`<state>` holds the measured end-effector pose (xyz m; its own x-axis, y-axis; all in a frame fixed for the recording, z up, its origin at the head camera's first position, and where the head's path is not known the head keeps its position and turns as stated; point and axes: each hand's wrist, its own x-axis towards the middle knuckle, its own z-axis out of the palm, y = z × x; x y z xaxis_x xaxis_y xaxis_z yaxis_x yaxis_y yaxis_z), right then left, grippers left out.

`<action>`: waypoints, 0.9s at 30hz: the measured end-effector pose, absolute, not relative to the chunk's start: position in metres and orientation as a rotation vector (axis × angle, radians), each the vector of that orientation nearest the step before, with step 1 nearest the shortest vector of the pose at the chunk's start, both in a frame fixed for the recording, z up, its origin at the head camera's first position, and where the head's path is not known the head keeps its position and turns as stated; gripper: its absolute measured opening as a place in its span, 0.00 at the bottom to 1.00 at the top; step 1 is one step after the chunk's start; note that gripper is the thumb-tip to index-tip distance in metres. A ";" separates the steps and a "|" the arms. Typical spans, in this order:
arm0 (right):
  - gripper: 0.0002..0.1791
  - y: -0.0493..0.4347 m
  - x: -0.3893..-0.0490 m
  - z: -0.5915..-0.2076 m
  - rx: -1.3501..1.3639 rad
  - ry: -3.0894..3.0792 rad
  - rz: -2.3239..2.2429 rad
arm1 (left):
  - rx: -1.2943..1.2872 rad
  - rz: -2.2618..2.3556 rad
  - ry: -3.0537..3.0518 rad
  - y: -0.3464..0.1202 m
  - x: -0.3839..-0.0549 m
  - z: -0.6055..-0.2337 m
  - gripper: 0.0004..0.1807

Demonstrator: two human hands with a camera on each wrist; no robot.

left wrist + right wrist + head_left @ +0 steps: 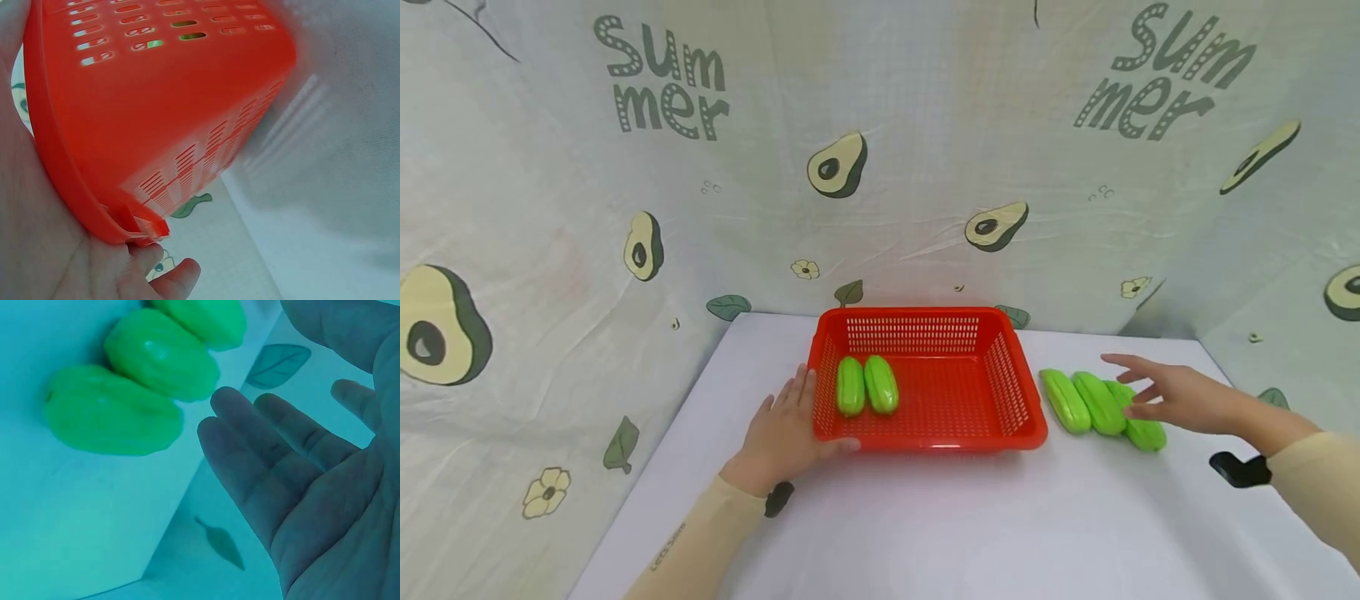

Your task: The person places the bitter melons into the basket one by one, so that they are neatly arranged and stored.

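Red plastic basket [940,392], centre of the head frame, on white table [925,533]. Two green vegetables inside at its left end: left one [850,387], right one [882,385], both lengthwise, side by side. Three more on the table right of the basket: near one [1066,402], middle one [1099,404], far one [1146,427], in a slanted row. Left hand [781,435] on the basket's left rim at its front corner, fingers straight, thumb along front rim. Right hand [1187,396] at right of frame, just beside far one, fingers wide, holding nothing. Printed cloth [910,167] behind.
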<state>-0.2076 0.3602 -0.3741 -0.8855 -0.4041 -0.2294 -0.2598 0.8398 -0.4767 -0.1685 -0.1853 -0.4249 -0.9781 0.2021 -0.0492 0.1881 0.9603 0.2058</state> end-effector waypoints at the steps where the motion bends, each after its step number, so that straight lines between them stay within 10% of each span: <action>1: 0.49 0.366 -0.205 -0.378 -0.493 2.707 -0.626 | 0.305 0.313 3.042 -0.185 -0.169 -0.425 0.72; 27: 0.49 0.404 -0.212 -0.437 -0.363 2.701 -0.530 | 0.307 0.312 3.043 -0.184 -0.167 -0.422 0.71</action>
